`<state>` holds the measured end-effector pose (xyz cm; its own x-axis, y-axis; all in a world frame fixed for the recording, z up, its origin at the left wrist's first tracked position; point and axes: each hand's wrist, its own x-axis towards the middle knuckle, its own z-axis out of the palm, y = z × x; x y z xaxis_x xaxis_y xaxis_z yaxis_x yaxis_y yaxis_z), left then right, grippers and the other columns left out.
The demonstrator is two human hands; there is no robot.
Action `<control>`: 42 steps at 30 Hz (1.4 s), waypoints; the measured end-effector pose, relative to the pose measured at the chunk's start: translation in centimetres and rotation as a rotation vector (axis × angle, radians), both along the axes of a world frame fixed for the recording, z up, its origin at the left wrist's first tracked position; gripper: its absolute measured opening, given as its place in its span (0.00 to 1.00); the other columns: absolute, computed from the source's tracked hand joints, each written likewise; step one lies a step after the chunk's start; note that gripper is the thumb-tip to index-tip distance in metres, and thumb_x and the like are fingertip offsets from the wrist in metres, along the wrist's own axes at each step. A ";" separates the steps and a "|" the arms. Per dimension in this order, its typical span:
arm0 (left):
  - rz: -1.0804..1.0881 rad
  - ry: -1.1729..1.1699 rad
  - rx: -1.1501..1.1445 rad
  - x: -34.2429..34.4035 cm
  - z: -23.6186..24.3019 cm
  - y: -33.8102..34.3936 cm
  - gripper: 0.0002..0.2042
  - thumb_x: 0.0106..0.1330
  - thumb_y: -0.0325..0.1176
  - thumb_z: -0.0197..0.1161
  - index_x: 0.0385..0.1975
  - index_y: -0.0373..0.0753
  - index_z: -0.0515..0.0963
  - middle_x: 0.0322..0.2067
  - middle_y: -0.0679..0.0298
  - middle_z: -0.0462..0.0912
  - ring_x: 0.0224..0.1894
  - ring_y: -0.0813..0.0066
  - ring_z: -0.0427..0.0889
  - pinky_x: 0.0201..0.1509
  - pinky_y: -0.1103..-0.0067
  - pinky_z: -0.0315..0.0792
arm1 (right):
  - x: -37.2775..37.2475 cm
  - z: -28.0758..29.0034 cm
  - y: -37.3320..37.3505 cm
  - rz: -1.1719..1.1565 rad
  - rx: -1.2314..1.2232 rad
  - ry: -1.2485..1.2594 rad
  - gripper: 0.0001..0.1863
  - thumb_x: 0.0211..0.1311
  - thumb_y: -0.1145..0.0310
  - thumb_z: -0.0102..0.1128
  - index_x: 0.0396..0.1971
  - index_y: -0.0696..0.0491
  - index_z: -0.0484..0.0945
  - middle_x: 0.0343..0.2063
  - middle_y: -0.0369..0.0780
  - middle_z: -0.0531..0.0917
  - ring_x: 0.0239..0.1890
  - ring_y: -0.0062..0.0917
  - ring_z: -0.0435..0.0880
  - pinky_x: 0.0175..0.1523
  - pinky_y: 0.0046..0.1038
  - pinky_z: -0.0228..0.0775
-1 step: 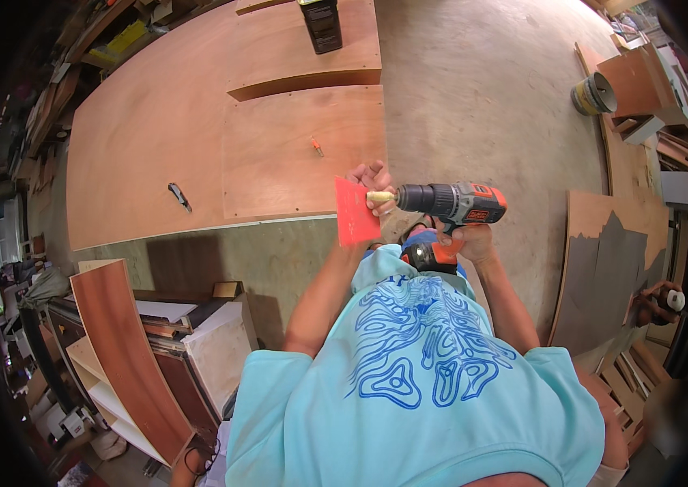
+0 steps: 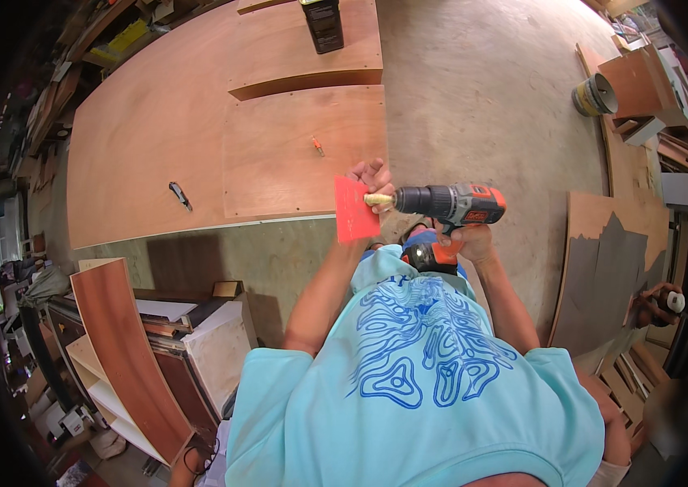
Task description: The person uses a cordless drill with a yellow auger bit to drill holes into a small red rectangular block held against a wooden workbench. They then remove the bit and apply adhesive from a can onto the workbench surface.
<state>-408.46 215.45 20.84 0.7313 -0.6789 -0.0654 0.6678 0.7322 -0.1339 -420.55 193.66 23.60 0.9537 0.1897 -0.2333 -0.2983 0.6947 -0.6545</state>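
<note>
My left hand [image 2: 372, 174] holds a thin red plastic spreader [image 2: 357, 213] up beside the table's near edge, its fingers partly hidden behind the sheet. A cordless drill [image 2: 451, 201], black, grey and orange, lies level in my right hand [image 2: 472, 241], which is wrapped round its grip. From the chuck a pale yellow tapered bit [image 2: 380, 199] points left and meets the spreader's right edge; whether it goes into the plastic I cannot tell. On the wooden worktop [image 2: 149, 162] are a utility knife [image 2: 179, 197] and a small orange-and-metal bit [image 2: 317, 146].
A dark tin [image 2: 323, 26] stands at the worktop's far end, beyond a raised wooden strip [image 2: 303, 84]. A bucket [image 2: 595, 95] and boards are on the right. The reddish-brown panel of a shelf unit [image 2: 129, 341] rises at lower left. Someone's hand [image 2: 659, 302] shows far right.
The pale yellow bit looks turned in the chuck. The red spreader and my left hand have shifted up very slightly; the drill has hardly moved.
</note>
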 end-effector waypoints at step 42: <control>0.180 0.017 1.296 7.1 5.4 1.1 0.25 0.70 0.61 0.50 0.20 0.47 0.64 0.12 0.75 0.57 0.10 0.83 0.57 0.12 0.83 0.52 | 0.3 -0.1 0.4 0.058 0.012 -0.107 0.27 0.41 0.72 0.74 0.47 0.60 0.77 0.30 0.40 0.83 0.26 0.24 0.80 0.32 0.24 0.72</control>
